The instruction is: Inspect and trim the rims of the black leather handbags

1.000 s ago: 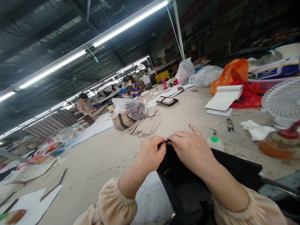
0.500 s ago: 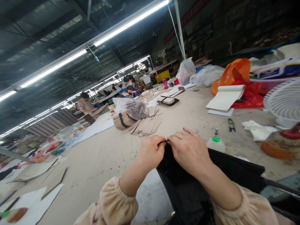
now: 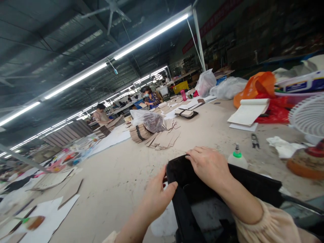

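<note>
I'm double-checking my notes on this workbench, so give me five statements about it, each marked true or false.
1. The left hand and the right hand both touch the black item. True.
2. The left hand is holding the white notepad. False: it is at the edge of the black item.
3. In the picture, the snips lie to the right of the green-collared bottle. True.
4. The green-collared bottle lies on its side. False: it stands upright.
5. A clear plastic bag lies against the bundled brown pieces. True.
</note>
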Demonstrator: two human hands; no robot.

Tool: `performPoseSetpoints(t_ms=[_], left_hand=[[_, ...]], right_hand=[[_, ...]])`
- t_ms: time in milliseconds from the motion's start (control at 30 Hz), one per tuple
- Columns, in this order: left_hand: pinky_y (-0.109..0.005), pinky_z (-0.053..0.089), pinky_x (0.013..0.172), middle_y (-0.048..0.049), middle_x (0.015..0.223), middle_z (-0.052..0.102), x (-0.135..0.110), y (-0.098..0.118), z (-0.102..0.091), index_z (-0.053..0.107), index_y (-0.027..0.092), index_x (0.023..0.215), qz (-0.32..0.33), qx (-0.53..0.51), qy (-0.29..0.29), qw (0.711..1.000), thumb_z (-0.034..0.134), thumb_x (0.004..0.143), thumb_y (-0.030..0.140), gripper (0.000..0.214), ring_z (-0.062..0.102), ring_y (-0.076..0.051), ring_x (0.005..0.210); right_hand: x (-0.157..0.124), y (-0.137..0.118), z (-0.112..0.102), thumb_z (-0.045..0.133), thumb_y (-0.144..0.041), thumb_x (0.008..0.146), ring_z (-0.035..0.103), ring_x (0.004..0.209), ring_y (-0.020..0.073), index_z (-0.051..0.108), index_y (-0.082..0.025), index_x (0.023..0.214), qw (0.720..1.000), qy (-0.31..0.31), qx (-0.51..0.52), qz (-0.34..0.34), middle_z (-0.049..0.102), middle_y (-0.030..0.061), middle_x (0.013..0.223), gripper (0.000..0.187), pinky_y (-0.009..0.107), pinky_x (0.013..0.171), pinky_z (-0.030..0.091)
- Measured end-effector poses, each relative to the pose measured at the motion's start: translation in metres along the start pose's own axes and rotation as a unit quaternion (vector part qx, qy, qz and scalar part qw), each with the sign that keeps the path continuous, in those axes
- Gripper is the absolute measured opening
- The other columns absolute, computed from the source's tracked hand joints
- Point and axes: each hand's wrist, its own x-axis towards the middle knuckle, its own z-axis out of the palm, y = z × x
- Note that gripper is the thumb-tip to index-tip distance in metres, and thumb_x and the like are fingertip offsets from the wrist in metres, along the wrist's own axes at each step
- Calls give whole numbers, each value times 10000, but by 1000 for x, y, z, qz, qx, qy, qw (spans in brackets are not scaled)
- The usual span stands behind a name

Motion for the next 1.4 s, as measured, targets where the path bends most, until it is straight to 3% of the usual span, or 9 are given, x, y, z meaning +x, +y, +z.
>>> performPoseSetpoints(t_ms=[133, 267, 433, 567, 700, 833, 1000, 1167, 1400], left_hand=[[-274, 449, 774, -51, 942, 661, 3, 1, 3, 577, 193, 1065, 19, 74, 6, 997, 359, 822, 232, 329, 588, -182, 874], [-256, 437, 718, -82, 893, 671, 18, 2, 2, 615, 159, 903, -1, 147, 31, 989, 339, 798, 210, 301, 601, -191, 829], [-255, 437, 646, -120, 839, 678, 28, -2, -4, 633, 122, 842, -11, 189, 18, 982, 371, 764, 220, 290, 613, -204, 773], [-224, 432, 590, -105, 801, 683, 25, 1, -19, 648, 119, 814, 15, 227, -49, 973, 431, 685, 138, 253, 617, -182, 728], [-257, 454, 639, -107, 743, 682, 15, 3, -34, 660, 123, 729, 29, 226, -61, 972, 505, 626, 123, 186, 618, -211, 736], [-315, 465, 685, -155, 823, 681, 13, -1, -38, 672, 102, 798, 47, 226, -39, 972, 556, 632, 177, 216, 622, -264, 800], [-237, 443, 770, -72, 990, 669, 32, -5, -31, 608, 154, 1078, 84, 126, 26, 988, 641, 626, 232, 459, 600, -179, 888], [-219, 422, 643, -14, 753, 677, 49, -10, -21, 692, 157, 858, 142, 112, -7, 983, 603, 663, 234, 227, 581, -146, 709], [-222, 404, 614, -10, 752, 671, 45, -15, -21, 685, 178, 866, 168, 117, 10, 979, 643, 637, 330, 278, 569, -148, 698]], right_hand=[[3, 3, 3, 459, -305, 866, 579, 761, 161, 662, -245, 859, 1000, -12, -15, 17, 656, 26, 798, 212, 268, 661, 352], [8, -2, 4, 432, -333, 873, 582, 764, 168, 654, -245, 850, 998, -32, -46, 29, 649, 29, 819, 240, 270, 638, 358], [11, -17, 1, 415, -329, 872, 593, 773, 180, 641, -213, 846, 992, -61, -95, 54, 646, 48, 836, 255, 270, 637, 376], [17, -24, -12, 431, -320, 858, 613, 801, 188, 652, -194, 875, 981, -137, -115, 80, 661, 86, 883, 255, 269, 647, 395], [25, -29, -33, 472, -346, 825, 623, 784, 203, 677, -187, 847, 968, -220, -115, 39, 680, 113, 853, 261, 279, 620, 403], [27, -30, -44, 507, -352, 793, 619, 748, 174, 690, -208, 797, 966, -247, -73, -12, 689, 61, 779, 233, 250, 604, 391], [26, -25, -41, 509, -352, 779, 587, 651, 132, 682, -218, 787, 966, -253, -6, -47, 666, 3, 679, 219, 221, 565, 358], [20, -15, -33, 473, -374, 788, 555, 590, 123, 674, -208, 790, 965, -254, 56, -45, 629, -15, 609, 261, 216, 532, 338], [19, -8, -35, 432, -360, 827, 570, 624, 134, 647, -199, 728, 962, -257, 18, -90, 647, 5, 654, 286, 230, 572, 362]])
